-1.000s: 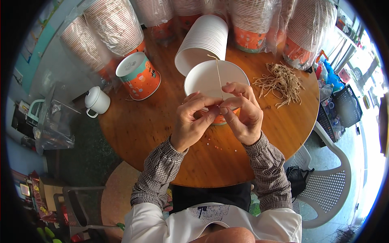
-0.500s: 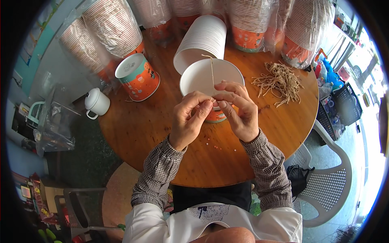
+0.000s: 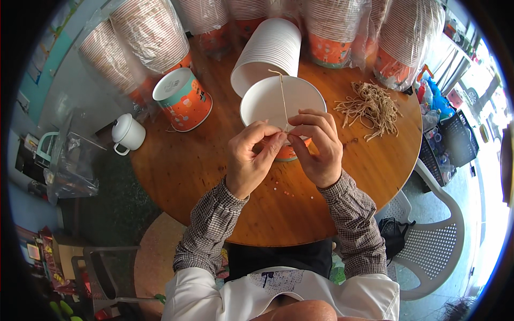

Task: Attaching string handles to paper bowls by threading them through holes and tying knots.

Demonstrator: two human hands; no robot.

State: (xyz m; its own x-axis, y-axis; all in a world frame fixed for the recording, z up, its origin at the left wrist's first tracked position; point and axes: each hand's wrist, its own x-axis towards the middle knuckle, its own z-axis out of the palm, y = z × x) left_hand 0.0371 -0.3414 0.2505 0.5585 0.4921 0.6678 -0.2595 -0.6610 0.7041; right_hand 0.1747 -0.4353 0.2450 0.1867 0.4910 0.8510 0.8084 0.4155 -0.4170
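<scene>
A strand of twine had its near end pinched between the fingertips of the left hand and right hand, each grip narrow and holding it, by the near rim of a paper bucket around the middle of the bench. The hands met at their fingertips, forearms reaching in over the bench's near edge. The strand's long axis ran across the bucket's white mouth toward the bench's far edge, its far end bent leftward.

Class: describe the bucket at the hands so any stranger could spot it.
On the round wooden table, look where the left hand and right hand meet. There sits an orange bucket, its white inside showing. Unlike the upside-down bucket to its left, it has a string running across its opening.
</scene>
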